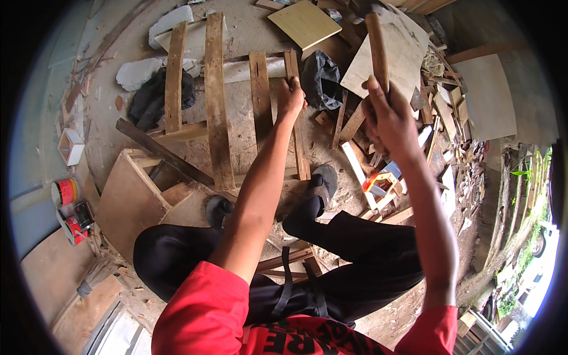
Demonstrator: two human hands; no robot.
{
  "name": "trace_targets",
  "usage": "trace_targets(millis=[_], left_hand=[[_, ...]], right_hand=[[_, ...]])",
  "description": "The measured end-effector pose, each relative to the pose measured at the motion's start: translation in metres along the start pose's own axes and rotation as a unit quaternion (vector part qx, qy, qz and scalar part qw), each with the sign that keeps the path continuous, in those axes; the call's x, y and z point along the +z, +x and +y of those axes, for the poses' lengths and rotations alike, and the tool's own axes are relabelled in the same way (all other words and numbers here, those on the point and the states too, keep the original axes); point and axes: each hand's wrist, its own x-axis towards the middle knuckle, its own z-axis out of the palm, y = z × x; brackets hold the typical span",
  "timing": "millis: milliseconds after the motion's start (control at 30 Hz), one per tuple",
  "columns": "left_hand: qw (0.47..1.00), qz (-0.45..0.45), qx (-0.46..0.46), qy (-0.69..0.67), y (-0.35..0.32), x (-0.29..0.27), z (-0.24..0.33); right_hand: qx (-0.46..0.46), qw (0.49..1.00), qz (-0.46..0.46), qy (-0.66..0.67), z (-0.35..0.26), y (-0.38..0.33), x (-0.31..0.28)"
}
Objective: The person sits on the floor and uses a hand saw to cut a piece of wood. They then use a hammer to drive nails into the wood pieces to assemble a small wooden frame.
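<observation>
My left hand (pixel 291 99) is closed on the upper part of a narrow wooden slat (pixel 301 139), the rightmost slat of a pallet-like frame. That frame lies on the ground, with other worn slats (pixel 216 94) running across its rails on the left. Raised at the right, my right hand (pixel 390 121) is wrapped round the wooden handle (pixel 377 47) of what looks like a hammer. Its dark head (pixel 371 8) points away from me and is partly blurred at the top edge. Whether a nail sits by my left fingers cannot be made out.
Scrap wood (pixel 444 106) is heaped along the right. A pale board (pixel 305 25) and a black plastic bag (pixel 321 80) lie beyond the frame. Nearer left stand a wooden box (pixel 133 201) and red cans (pixel 65 192). My feet are by the frame's near edge.
</observation>
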Motion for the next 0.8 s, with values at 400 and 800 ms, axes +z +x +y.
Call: trace_targets(millis=[400, 800], left_hand=[[0.999, -0.011, -0.011, 0.041, 0.001, -0.009, 0.005], [0.996, -0.024, 0.028, 0.082, -0.004, -0.009, 0.007]], right_hand=[[0.082, 0.991, -0.103, 0.020, 0.090, 0.024, 0.045], [0.040, 0.996, -0.024, 0.072, 0.107, 0.073, 0.064]])
